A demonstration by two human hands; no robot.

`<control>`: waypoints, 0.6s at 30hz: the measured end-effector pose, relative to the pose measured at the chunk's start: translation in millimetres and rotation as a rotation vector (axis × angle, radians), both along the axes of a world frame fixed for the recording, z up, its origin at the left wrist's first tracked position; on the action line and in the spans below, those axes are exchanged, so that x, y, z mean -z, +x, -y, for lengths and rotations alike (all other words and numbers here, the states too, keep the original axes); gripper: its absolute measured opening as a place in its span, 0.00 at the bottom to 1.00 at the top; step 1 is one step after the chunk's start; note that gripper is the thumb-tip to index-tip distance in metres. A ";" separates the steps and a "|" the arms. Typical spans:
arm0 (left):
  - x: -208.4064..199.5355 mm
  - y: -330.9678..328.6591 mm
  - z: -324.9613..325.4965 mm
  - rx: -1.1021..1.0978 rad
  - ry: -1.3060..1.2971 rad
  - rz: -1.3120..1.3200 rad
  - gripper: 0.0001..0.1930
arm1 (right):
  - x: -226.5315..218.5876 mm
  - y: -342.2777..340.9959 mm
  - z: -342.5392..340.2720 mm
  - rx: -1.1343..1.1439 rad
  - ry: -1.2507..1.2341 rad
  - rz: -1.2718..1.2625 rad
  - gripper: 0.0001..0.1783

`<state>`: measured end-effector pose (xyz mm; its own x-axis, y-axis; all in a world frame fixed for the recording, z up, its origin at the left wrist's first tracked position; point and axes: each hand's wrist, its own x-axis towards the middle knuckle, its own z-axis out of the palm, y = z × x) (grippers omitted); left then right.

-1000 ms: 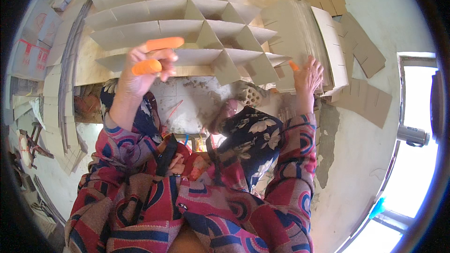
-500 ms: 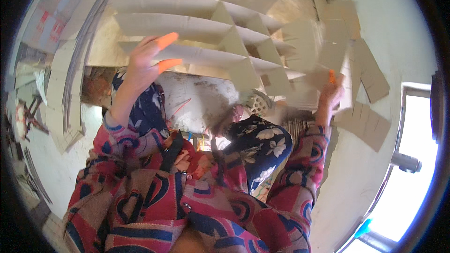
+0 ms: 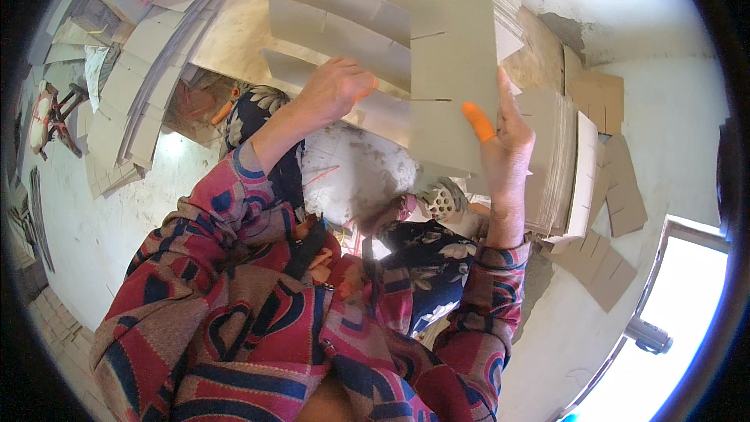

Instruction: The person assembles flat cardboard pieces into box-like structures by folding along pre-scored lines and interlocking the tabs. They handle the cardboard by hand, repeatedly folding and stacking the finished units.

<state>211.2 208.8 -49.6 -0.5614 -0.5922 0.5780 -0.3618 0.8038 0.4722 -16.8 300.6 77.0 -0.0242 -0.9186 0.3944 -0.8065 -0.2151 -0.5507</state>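
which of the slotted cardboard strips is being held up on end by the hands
The tall grey strip, standing upright in front of the rest. The right hand grips its lower edge and the left hand its left side; the other strips lie crosswise behind.

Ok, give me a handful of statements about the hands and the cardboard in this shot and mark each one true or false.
1. The right hand holds a tall slotted cardboard strip. True.
2. An orange finger cot covers a finger of the right hand. True.
3. The left hand rests in the person's lap. False: it is raised against the slotted cardboard dividers.
4. The strip in the right hand is bright blue. False: it is plain grey-brown cardboard.
5. A stack of cardboard sheets stands just right of the right hand. True.
6. The person's sleeves are plain white. False: the sleeves are patterned in red, blue and tan.
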 end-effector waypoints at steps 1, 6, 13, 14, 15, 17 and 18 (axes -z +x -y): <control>1.2 0.2 0.1 -0.002 0.002 -0.040 0.03 | 2.7 4.3 3.9 -0.008 0.022 0.023 0.34; 2.7 1.0 1.8 -0.011 -0.009 0.001 0.03 | 21.1 10.1 16.6 -0.061 0.088 0.078 0.33; 1.1 -1.5 6.0 -0.025 -0.001 -0.007 0.03 | 19.1 8.2 32.6 -0.164 0.042 0.006 0.33; 2.3 -2.9 6.1 -0.024 0.016 -0.029 0.03 | 18.2 6.4 36.0 -0.204 0.024 0.040 0.33; 4.8 -4.5 5.7 -0.022 0.033 -0.052 0.03 | 17.7 8.0 35.6 -0.180 0.059 0.017 0.33; 5.7 -5.7 6.5 -0.013 0.045 -0.072 0.03 | 13.5 17.3 31.5 -0.125 0.129 -0.034 0.33; 6.0 -4.8 7.4 -0.009 0.041 -0.067 0.03 | 16.7 20.4 33.3 -0.147 0.140 -0.051 0.33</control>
<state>206.4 201.4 -55.6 -0.5170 -0.6207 0.5895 -0.3354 0.7805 0.5276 3.6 267.3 60.2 0.1307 -0.9567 0.2602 -0.7998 -0.2568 -0.5426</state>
